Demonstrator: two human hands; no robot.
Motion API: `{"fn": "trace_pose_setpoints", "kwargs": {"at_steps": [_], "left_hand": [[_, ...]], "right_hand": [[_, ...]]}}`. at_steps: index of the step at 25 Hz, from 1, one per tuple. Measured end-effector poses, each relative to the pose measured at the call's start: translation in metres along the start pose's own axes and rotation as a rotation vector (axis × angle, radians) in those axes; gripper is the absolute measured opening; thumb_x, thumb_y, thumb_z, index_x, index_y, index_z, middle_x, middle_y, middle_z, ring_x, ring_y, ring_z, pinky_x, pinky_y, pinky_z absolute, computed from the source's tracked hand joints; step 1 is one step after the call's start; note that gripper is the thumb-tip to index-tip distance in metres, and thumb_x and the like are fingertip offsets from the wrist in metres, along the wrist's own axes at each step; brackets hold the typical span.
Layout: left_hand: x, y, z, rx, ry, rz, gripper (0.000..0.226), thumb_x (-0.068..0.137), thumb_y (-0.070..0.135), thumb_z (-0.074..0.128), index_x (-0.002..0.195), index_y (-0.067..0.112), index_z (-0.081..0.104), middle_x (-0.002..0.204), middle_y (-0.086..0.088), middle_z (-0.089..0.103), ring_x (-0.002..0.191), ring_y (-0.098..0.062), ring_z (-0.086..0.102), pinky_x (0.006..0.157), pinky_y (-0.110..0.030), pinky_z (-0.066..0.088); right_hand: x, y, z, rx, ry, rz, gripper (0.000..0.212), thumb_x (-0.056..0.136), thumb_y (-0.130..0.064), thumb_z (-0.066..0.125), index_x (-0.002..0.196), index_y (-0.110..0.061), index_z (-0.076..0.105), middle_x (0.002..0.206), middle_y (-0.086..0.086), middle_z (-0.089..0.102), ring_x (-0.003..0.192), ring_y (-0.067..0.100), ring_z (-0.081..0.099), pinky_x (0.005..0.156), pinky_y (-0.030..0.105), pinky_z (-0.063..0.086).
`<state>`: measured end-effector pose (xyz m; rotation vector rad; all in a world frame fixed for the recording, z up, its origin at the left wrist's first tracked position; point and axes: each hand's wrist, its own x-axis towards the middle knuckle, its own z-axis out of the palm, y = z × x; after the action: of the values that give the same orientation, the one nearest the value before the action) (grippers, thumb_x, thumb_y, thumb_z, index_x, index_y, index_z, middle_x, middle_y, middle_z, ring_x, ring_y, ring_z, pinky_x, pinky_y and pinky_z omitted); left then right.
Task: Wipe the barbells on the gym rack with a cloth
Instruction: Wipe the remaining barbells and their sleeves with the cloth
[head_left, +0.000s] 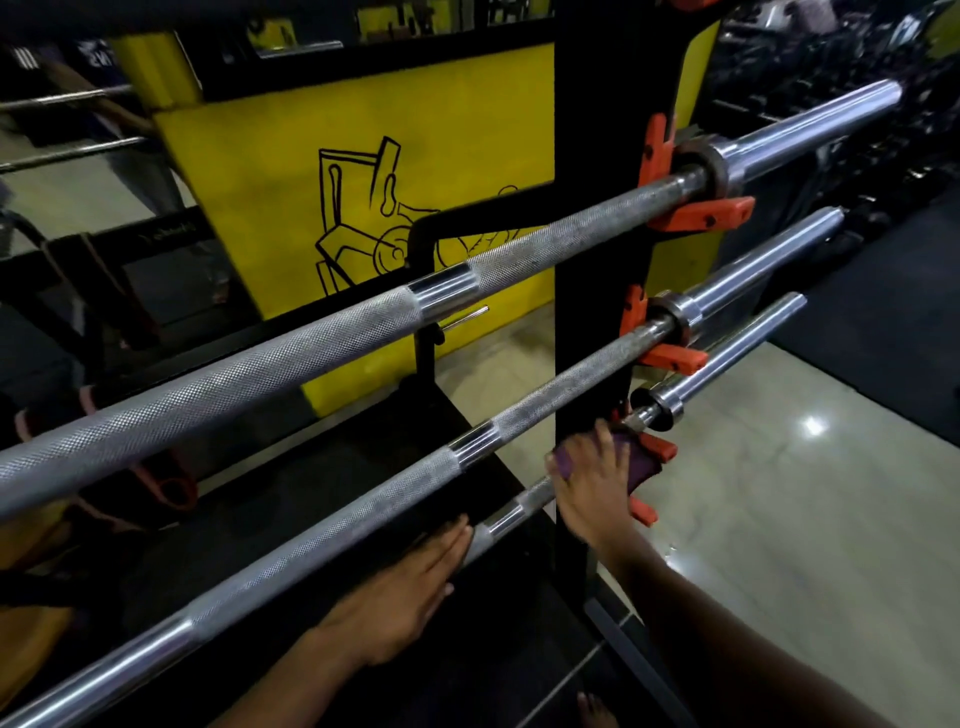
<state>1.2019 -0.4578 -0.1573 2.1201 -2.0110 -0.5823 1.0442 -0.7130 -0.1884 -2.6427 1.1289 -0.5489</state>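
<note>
Three steel barbells lie across a black rack upright on orange hooks. The top barbell and the middle barbell run from lower left to upper right. The lowest barbell sits below them, partly hidden. My right hand grips a purple cloth wrapped on the lowest bar, right beside the upright. My left hand lies with straight fingers against the lowest bar further left, beneath the middle barbell.
Orange hooks stick out from the upright. A yellow panel with a black drawing stands behind the rack. Pale shiny floor lies to the right, with dark mats and weights at the far right. A bare foot shows at the bottom edge.
</note>
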Motion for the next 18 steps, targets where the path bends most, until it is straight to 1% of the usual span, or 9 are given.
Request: {"fn": "trace_pose_setpoints", "kwargs": {"at_steps": [2,4,7,8,11,13,15,17,18], "left_hand": [[0.003,0.001,-0.004,-0.041,-0.016,0.011,0.063,0.108,0.034,0.031,0.159,0.026,-0.005,0.164,0.016,-0.017,0.149,0.006,-0.014,0.122,-0.017,-0.003],[0.01,0.003,-0.006,-0.051,-0.031,0.035,0.063,0.108,0.034,0.031,0.16,0.026,-0.003,0.164,0.017,-0.017,0.149,0.005,-0.014,0.122,-0.018,-0.003],[0.026,0.008,-0.005,-0.035,-0.035,0.058,0.062,0.109,0.031,0.032,0.16,0.026,-0.003,0.164,0.017,-0.018,0.15,0.004,-0.014,0.123,-0.019,-0.002],[0.03,0.008,-0.005,-0.032,-0.036,0.06,0.062,0.109,0.03,0.032,0.16,0.026,-0.003,0.164,0.017,-0.019,0.15,0.004,-0.014,0.123,-0.019,-0.002],[0.033,0.007,0.0,-0.007,-0.019,0.051,0.062,0.109,0.03,0.031,0.16,0.028,-0.004,0.164,0.018,-0.02,0.15,0.003,-0.014,0.124,-0.023,-0.001],[0.033,0.007,0.001,-0.004,-0.018,0.043,0.062,0.109,0.03,0.032,0.16,0.027,-0.002,0.164,0.018,-0.018,0.15,0.003,-0.013,0.125,-0.024,0.0],[0.034,0.006,0.002,-0.011,-0.002,0.046,0.061,0.108,0.03,0.032,0.16,0.026,0.0,0.165,0.017,-0.017,0.151,0.002,-0.012,0.125,-0.025,0.002],[0.034,0.005,0.002,-0.032,0.0,0.052,0.061,0.108,0.029,0.033,0.161,0.024,0.002,0.166,0.014,-0.014,0.152,-0.001,-0.008,0.125,-0.027,0.006],[0.034,0.004,0.004,-0.039,-0.001,0.053,0.061,0.108,0.028,0.033,0.161,0.023,0.003,0.167,0.013,-0.013,0.153,-0.003,-0.007,0.126,-0.028,0.008]], "right_hand": [[-0.023,-0.024,0.006,0.013,-0.076,-0.108,0.045,0.1,-0.049,0.027,0.122,-0.023,0.056,0.135,0.0,0.053,0.149,0.029,0.023,0.119,0.064,0.015],[-0.041,-0.029,0.007,0.05,-0.132,-0.198,0.043,0.102,-0.049,0.03,0.133,-0.028,0.05,0.144,-0.006,0.045,0.152,0.024,0.016,0.121,0.06,0.007],[-0.025,0.007,0.004,0.043,-0.079,-0.301,0.036,0.102,-0.038,0.044,0.137,-0.029,0.046,0.145,-0.006,0.047,0.151,0.022,0.022,0.12,0.061,0.019],[-0.012,0.025,0.003,0.065,-0.054,-0.248,0.035,0.102,-0.037,0.045,0.136,-0.028,0.046,0.145,-0.004,0.047,0.15,0.023,0.024,0.12,0.059,0.021],[0.02,0.064,0.001,0.056,-0.032,-0.072,0.038,0.105,-0.044,0.033,0.133,-0.026,0.05,0.144,-0.004,0.046,0.151,0.024,0.024,0.124,0.05,0.017],[0.022,0.062,0.005,0.178,0.037,-0.012,0.029,0.105,-0.034,0.043,0.128,-0.022,0.054,0.14,-0.002,0.049,0.149,0.028,0.028,0.122,0.05,0.02],[0.007,0.03,-0.004,0.565,0.139,0.161,0.022,0.105,-0.026,0.049,0.125,-0.019,0.056,0.136,0.004,0.054,0.141,0.024,0.041,0.113,0.051,0.036],[-0.015,-0.001,-0.02,1.024,0.24,0.51,0.029,0.105,-0.036,0.045,0.127,-0.019,0.054,0.124,0.005,0.059,0.114,0.011,0.061,0.089,0.036,0.054],[-0.027,-0.006,-0.019,1.201,0.294,0.736,0.034,0.106,-0.039,0.043,0.131,-0.019,0.053,0.119,0.004,0.062,0.1,0.01,0.066,0.077,0.032,0.056]]}}
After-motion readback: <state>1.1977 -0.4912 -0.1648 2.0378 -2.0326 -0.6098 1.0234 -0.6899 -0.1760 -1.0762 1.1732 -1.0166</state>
